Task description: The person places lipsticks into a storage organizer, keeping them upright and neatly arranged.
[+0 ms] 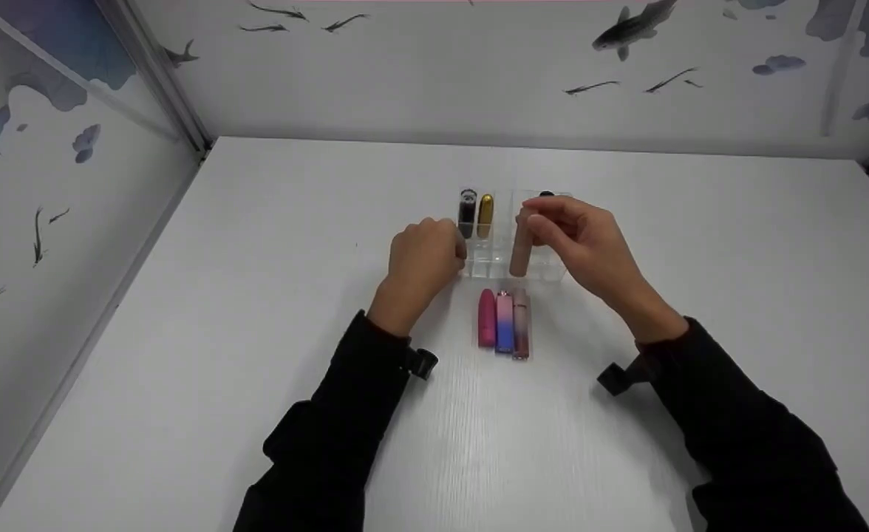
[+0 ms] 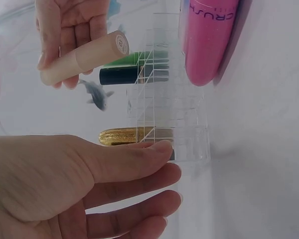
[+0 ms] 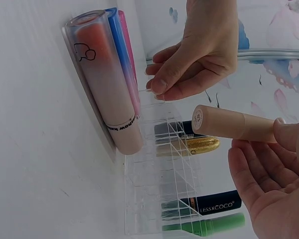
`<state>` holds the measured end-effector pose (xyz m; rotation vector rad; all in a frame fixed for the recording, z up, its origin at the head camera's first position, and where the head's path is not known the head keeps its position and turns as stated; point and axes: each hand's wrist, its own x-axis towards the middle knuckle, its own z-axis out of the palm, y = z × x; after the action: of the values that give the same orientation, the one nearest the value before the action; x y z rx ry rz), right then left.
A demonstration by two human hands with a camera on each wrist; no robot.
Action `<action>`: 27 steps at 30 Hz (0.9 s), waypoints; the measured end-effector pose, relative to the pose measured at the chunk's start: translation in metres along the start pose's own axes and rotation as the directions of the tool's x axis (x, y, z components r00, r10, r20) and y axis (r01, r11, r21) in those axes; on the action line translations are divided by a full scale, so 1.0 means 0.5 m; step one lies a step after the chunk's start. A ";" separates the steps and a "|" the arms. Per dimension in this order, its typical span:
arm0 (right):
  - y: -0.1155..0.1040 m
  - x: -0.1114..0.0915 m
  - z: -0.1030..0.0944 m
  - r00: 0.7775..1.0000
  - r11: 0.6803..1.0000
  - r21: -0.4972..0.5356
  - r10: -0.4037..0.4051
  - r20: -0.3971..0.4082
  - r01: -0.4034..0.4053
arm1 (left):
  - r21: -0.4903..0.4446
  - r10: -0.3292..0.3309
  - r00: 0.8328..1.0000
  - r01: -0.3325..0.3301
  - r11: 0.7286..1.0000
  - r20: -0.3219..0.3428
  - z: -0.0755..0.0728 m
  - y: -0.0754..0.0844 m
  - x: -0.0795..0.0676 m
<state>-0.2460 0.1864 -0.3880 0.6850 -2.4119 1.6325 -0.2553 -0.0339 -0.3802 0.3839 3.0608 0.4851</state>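
My right hand [image 1: 586, 244] pinches a beige lipstick tube [image 1: 521, 255] near its upper end, between thumb and fingers. The tube hangs tilted above the clear compartment organizer [image 3: 139, 219], its lower end apart from the dividers. At the organizer's near left corner, my left hand [image 1: 423, 258] pinches the clear wall between thumb and forefinger. A dark-capped tube [image 1: 467, 214] and a gold lipstick [image 1: 485, 214] stand in left compartments. On the right side stand a black-capped tube [image 3: 219, 203] and a green tube [image 3: 219, 224], partly hidden by my right hand in the head view.
In front of the organizer, a pink lipstick [image 1: 487, 318], a pink-and-blue tube [image 1: 505, 321] and a clear-capped tube [image 1: 521, 325] lie side by side on the white table [image 1: 257, 295]. Patterned panels [image 1: 442, 81] stand behind and at the left.
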 end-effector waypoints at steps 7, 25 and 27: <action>-0.002 0.002 -0.013 1.000 0.999 -0.031 -0.011 -0.018 0.010 | -0.009 -0.011 0.999 0.012 1.000 0.030 -0.001 0.005 0.003; -0.009 0.057 -0.017 0.969 0.973 -0.199 -0.154 -0.191 0.116 | -0.032 -0.035 0.999 0.036 0.999 0.041 -0.002 0.000 0.001; -0.004 0.060 -0.015 0.968 0.971 -0.206 -0.159 -0.193 0.119 | -0.033 -0.027 0.999 0.029 0.999 0.038 -0.003 0.000 0.000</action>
<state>-0.2727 0.1841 -0.3722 0.6027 -2.2765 1.3235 -0.2555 -0.0342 -0.3789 0.3446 3.0135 0.5207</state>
